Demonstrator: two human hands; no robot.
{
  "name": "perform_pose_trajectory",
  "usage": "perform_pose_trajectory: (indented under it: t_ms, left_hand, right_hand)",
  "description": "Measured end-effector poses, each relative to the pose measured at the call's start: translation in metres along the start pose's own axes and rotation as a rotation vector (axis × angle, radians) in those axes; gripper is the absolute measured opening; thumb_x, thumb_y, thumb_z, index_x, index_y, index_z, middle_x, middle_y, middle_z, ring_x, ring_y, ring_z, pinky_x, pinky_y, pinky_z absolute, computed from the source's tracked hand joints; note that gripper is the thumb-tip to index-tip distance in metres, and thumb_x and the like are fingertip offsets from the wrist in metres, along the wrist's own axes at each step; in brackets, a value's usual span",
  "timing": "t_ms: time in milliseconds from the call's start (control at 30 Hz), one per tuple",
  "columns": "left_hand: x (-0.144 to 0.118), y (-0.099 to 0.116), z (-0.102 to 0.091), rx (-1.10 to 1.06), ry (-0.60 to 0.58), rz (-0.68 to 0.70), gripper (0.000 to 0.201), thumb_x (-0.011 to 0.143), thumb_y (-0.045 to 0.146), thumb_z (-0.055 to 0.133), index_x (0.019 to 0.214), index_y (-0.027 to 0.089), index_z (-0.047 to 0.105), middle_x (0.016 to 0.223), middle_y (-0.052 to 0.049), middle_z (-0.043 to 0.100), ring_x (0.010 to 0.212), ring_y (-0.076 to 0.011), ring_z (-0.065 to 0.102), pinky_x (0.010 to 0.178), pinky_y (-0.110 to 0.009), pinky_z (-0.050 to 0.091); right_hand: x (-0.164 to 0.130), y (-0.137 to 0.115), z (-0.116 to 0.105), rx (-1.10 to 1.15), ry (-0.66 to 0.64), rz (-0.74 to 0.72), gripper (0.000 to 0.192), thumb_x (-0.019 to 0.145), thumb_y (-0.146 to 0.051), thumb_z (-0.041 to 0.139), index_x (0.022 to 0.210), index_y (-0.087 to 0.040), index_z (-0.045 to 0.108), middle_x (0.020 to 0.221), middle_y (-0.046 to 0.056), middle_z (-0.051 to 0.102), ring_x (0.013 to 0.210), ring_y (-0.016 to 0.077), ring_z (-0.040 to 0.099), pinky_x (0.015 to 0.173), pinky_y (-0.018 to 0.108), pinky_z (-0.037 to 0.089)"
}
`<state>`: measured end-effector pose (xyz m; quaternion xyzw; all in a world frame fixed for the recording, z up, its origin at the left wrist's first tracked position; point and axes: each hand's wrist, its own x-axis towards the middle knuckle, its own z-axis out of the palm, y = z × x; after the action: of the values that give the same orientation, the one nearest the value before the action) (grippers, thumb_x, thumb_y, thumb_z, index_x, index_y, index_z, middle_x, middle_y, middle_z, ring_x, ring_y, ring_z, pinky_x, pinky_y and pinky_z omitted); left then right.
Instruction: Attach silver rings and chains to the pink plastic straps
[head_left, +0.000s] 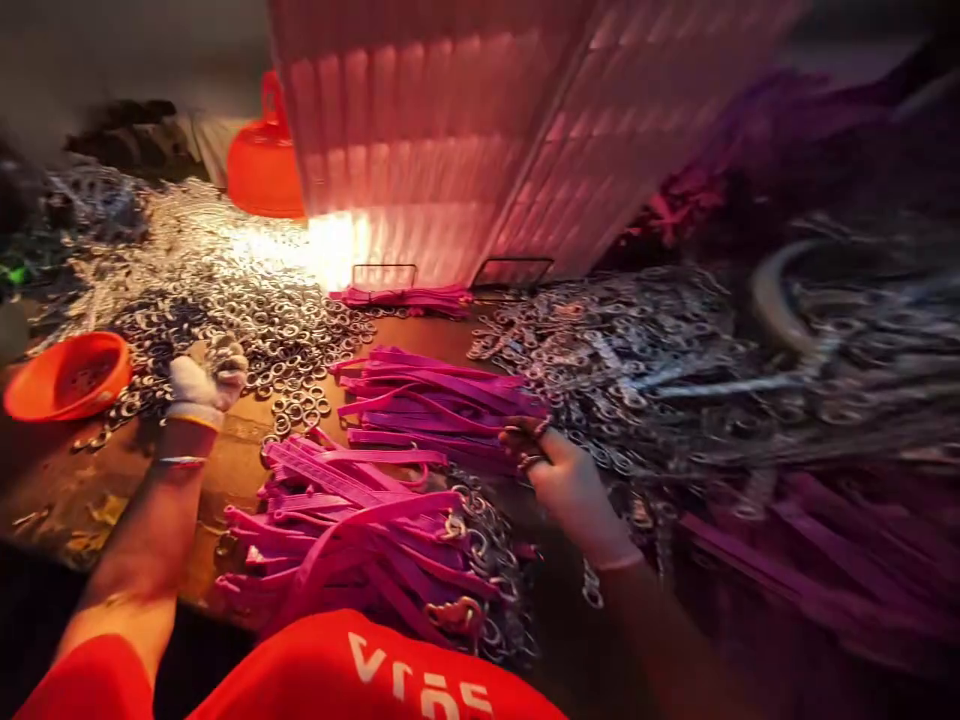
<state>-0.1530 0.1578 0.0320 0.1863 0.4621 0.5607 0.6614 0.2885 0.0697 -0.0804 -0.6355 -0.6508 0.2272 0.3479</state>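
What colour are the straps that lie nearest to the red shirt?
The straps are pinkish purple, as the head view shows.

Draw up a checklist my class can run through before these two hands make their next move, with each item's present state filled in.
1. Light on the work: ok; the orange lamp is lit, brightest over the metal rings on the left.
2. Left hand at the rings: ok; whether its fingers grip any, cannot tell.
3. Right hand at the middle pile of pink straps: ok; it is at their right end.
4. Firm grip by the right hand: cannot tell; its fingers are dark.
5. Near strap pile lying parallel: not ok; straps cross one another.
6. Orange bowl apart from the left hand: ok.
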Motion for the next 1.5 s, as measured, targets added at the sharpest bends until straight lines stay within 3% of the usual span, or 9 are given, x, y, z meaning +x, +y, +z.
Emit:
perform_pose_trajectory:
  t_ms: [100, 367, 700, 933, 1033, 1133, 1267, 1400, 1500]
  left_hand:
    - [0.013, 0.005, -0.021, -0.129, -0.051, -0.024, 0.065, 0.108, 0.038, 0.001, 0.097, 0.014, 0.060, 0.068, 0.002, 0.059, 0.058, -0.0003, 0.043, 0.047, -0.003, 0.023]
    - [0.005, -0.009, -0.017, -0.312, -0.163, -0.132, 0.048, 0.109, 0.036, 0.024, 0.087, 0.013, 0.060, 0.072, 0.002, 0.061, 0.061, 0.0006, 0.042, 0.050, -0.003, 0.015]
    - [0.006, -0.048, 0.014, -0.243, 0.028, -0.171, 0.031, 0.098, 0.010, 0.040, 0.068, 0.017, 0.046, 0.052, 0.004, 0.041, 0.041, -0.0057, 0.037, 0.032, -0.012, 0.015]
    - [0.004, -0.035, 0.001, -0.152, 0.048, -0.112, 0.033, 0.097, 0.009, 0.039, 0.066, 0.018, 0.043, 0.051, 0.005, 0.039, 0.037, -0.0050, 0.033, 0.032, -0.012, 0.015]
    - [-0.001, -0.038, -0.022, 0.186, 0.057, 0.062, 0.018, 0.091, 0.013, 0.054, 0.074, 0.018, 0.057, 0.053, 0.005, 0.046, 0.038, -0.0052, 0.033, 0.033, -0.014, 0.019]
    - [-0.007, -0.054, -0.043, 0.904, -0.026, 0.368, 0.010, 0.079, 0.015, 0.067, 0.088, 0.019, 0.071, 0.069, -0.001, 0.063, 0.056, -0.0115, 0.055, 0.048, -0.019, 0.044]
    - [-0.003, -0.071, -0.052, 1.724, -0.407, 0.564, 0.040, 0.077, 0.008, 0.057, 0.110, 0.022, 0.075, 0.110, -0.009, 0.072, 0.109, -0.0259, 0.065, 0.095, -0.038, 0.052]
    - [0.016, -0.072, -0.039, 1.970, -0.754, 0.512, 0.069, 0.074, 0.000, 0.048, 0.136, 0.026, 0.061, 0.134, -0.007, 0.065, 0.129, -0.0230, 0.056, 0.109, -0.039, 0.044]
    - [0.029, -0.064, -0.033, 2.070, -0.784, 0.505, 0.069, 0.072, 0.001, 0.049, 0.135, 0.026, 0.062, 0.131, -0.007, 0.067, 0.121, -0.0242, 0.061, 0.106, -0.038, 0.046]
  right_hand:
    - [0.001, -0.008, 0.003, -0.072, -0.046, -0.103, 0.033, 0.085, -0.018, 0.046, 0.111, -0.022, 0.067, 0.100, 0.007, 0.074, 0.094, 0.0239, 0.066, 0.087, 0.040, 0.053]
    - [0.039, -0.039, 0.024, -0.830, -0.540, -0.404, 0.031, 0.076, -0.001, 0.050, 0.094, -0.012, 0.072, 0.098, 0.017, 0.069, 0.089, 0.0255, 0.060, 0.075, 0.035, 0.037]
    - [0.091, -0.038, 0.057, -0.823, -0.411, -0.289, 0.033, 0.086, -0.011, 0.048, 0.112, -0.005, 0.067, 0.112, 0.022, 0.066, 0.101, 0.0300, 0.058, 0.080, 0.037, 0.035]
    - [0.068, -0.037, 0.030, -0.729, -0.528, -0.394, 0.026, 0.078, -0.011, 0.055, 0.100, -0.012, 0.069, 0.105, 0.015, 0.069, 0.095, 0.0251, 0.060, 0.082, 0.032, 0.038]
    - [0.041, -0.009, 0.020, -0.701, -0.581, -0.441, 0.029, 0.068, -0.003, 0.052, 0.089, -0.013, 0.069, 0.100, 0.014, 0.069, 0.089, 0.0244, 0.061, 0.079, 0.032, 0.040]
    - [0.029, 0.018, 0.023, -0.699, -0.468, -0.462, 0.030, 0.069, -0.004, 0.049, 0.088, -0.013, 0.069, 0.100, 0.016, 0.068, 0.087, 0.0264, 0.060, 0.078, 0.034, 0.041]
    - [0.043, 0.025, 0.042, -0.686, -0.345, -0.436, 0.028, 0.080, -0.015, 0.048, 0.096, -0.012, 0.071, 0.097, 0.017, 0.068, 0.083, 0.0282, 0.058, 0.074, 0.037, 0.041]
    - [0.077, 0.000, 0.065, -0.703, -0.247, -0.285, 0.036, 0.086, -0.024, 0.050, 0.113, -0.011, 0.069, 0.098, 0.016, 0.068, 0.083, 0.0284, 0.058, 0.072, 0.036, 0.038]
    - [0.109, -0.020, 0.076, -0.682, -0.174, -0.153, 0.035, 0.088, -0.024, 0.050, 0.114, -0.008, 0.067, 0.103, 0.019, 0.068, 0.086, 0.0293, 0.060, 0.072, 0.036, 0.037]
